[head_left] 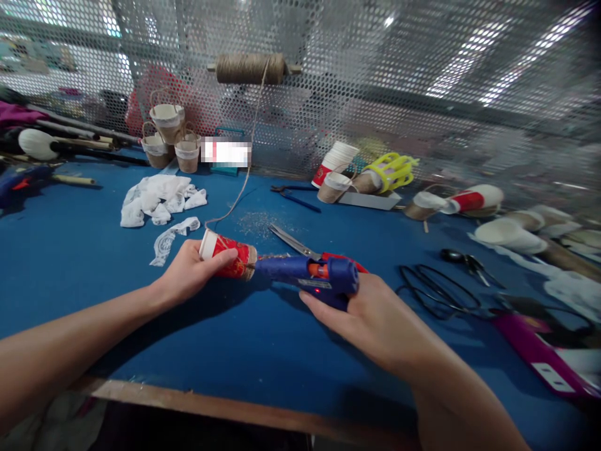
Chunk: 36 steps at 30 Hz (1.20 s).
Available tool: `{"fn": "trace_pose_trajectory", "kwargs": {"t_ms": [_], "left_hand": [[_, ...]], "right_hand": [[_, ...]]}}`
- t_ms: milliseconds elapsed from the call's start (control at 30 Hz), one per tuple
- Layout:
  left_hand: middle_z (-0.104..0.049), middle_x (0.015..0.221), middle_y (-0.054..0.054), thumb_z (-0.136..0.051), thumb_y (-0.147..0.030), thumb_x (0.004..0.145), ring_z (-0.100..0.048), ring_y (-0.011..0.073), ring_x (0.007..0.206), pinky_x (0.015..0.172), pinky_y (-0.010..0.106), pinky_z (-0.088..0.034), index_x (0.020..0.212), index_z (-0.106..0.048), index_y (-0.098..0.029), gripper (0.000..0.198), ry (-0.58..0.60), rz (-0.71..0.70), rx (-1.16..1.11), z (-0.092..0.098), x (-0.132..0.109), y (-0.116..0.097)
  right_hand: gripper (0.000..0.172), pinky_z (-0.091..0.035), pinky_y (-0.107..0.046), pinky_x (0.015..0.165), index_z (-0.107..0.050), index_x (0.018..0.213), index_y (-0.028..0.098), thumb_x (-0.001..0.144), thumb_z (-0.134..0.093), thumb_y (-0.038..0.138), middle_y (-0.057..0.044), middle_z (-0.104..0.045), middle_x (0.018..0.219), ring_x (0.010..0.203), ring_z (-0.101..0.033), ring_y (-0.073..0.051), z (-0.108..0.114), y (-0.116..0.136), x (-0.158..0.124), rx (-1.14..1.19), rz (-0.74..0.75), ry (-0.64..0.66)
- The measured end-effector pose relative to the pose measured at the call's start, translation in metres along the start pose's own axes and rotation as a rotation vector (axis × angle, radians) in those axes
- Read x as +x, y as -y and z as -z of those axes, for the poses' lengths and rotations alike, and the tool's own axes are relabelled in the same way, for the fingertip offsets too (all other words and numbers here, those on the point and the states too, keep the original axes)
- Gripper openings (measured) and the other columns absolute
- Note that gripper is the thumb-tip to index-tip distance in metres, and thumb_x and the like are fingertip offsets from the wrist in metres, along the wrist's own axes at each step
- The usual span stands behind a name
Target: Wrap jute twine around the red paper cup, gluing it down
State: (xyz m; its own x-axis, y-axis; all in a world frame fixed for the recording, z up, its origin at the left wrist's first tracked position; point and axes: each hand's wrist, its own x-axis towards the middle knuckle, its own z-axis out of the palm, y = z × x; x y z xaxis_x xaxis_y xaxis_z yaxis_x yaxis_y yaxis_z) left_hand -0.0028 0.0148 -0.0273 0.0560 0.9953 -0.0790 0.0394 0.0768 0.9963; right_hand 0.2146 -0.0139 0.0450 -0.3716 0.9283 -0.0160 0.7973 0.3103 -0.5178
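Observation:
My left hand [190, 274] is closed round a red paper cup [228, 254] that lies on its side, its base wrapped in brown twine. My right hand [370, 316] grips a blue glue gun [310, 275], whose nozzle touches the twine band at the cup's base. A strand of twine [248, 156] runs up from the cup to a spool [250, 67] mounted on the mesh wall behind. Both hands hover just above the blue table [225, 344].
Red-handled scissors [300, 244] lie just behind the glue gun. Black scissors [436, 291] and a purple box [544, 351] are to the right. Stacked paper cups [335, 164], twine-covered cup baskets [169, 134], white scraps [157, 197] and blue pliers [295, 195] sit farther back.

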Motion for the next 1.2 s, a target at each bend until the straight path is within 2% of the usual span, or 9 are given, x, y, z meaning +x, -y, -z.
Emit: {"fn": "trace_pose_trajectory", "kwargs": {"t_ms": [200, 400, 633, 867, 1033, 1200], "left_hand": [[-0.069, 0.067, 0.005, -0.065, -0.036, 0.067, -0.058, 0.0126, 0.056, 0.055, 0.021, -0.047, 0.069, -0.067, -0.011, 0.025, 0.031, -0.036, 0.002, 0.001, -0.001, 0.001], [-0.063, 0.061, 0.001, -0.061, -0.031, 0.07, -0.05, 0.009, 0.051, 0.051, 0.018, -0.042, 0.067, -0.066, -0.011, 0.021, 0.061, -0.098, 0.048, 0.0, -0.006, -0.004], [-0.058, 0.056, 0.0, -0.059, -0.028, 0.071, -0.044, 0.0081, 0.049, 0.047, 0.018, -0.04, 0.065, -0.064, -0.011, 0.019, 0.091, -0.145, 0.094, -0.002, -0.009, -0.006], [-0.057, 0.054, -0.001, -0.059, -0.028, 0.071, -0.043, 0.0076, 0.047, 0.046, 0.018, -0.04, 0.063, -0.064, -0.012, 0.019, 0.093, -0.156, 0.09, -0.001, -0.009, -0.007], [-0.063, 0.06, 0.003, -0.063, -0.031, 0.068, -0.051, 0.0099, 0.051, 0.05, 0.02, -0.044, 0.065, -0.065, -0.011, 0.021, 0.045, -0.09, 0.01, -0.001, -0.004, -0.005], [-0.065, 0.064, 0.004, -0.066, -0.035, 0.067, -0.054, 0.0099, 0.054, 0.053, 0.02, -0.046, 0.069, -0.065, -0.01, 0.026, 0.035, -0.018, -0.059, 0.001, 0.0, 0.0]], "right_hand": [[0.015, -0.039, -0.022, 0.046, -0.056, 0.066, 0.02, 0.077, -0.05, 0.028, 0.003, -0.054, 0.055, 0.048, -0.045, -0.011, 0.0, 0.001, 0.001, 0.001, 0.016, -0.046], [0.018, -0.03, -0.022, 0.037, -0.051, 0.063, 0.02, 0.077, -0.05, 0.031, 0.005, -0.041, 0.044, 0.039, -0.033, -0.009, 0.0, -0.001, 0.001, 0.037, -0.063, -0.055], [0.025, -0.03, -0.022, 0.036, -0.045, 0.055, 0.021, 0.077, -0.049, 0.031, 0.006, -0.036, 0.039, 0.038, -0.031, -0.009, 0.0, -0.003, 0.003, 0.045, -0.095, -0.05], [0.019, -0.03, -0.021, 0.035, -0.051, 0.061, 0.02, 0.076, -0.049, 0.032, 0.006, -0.038, 0.04, 0.037, -0.033, -0.009, 0.0, -0.002, 0.002, 0.062, -0.093, -0.051], [0.017, -0.028, -0.021, 0.035, -0.052, 0.061, 0.02, 0.075, -0.051, 0.029, 0.006, -0.036, 0.041, 0.037, -0.03, -0.008, 0.0, 0.001, 0.001, 0.037, -0.05, -0.049], [0.016, -0.036, -0.02, 0.041, -0.053, 0.063, 0.019, 0.075, -0.051, 0.03, 0.003, -0.049, 0.051, 0.046, -0.041, -0.01, -0.002, 0.0, -0.001, 0.01, -0.038, -0.055]]}}
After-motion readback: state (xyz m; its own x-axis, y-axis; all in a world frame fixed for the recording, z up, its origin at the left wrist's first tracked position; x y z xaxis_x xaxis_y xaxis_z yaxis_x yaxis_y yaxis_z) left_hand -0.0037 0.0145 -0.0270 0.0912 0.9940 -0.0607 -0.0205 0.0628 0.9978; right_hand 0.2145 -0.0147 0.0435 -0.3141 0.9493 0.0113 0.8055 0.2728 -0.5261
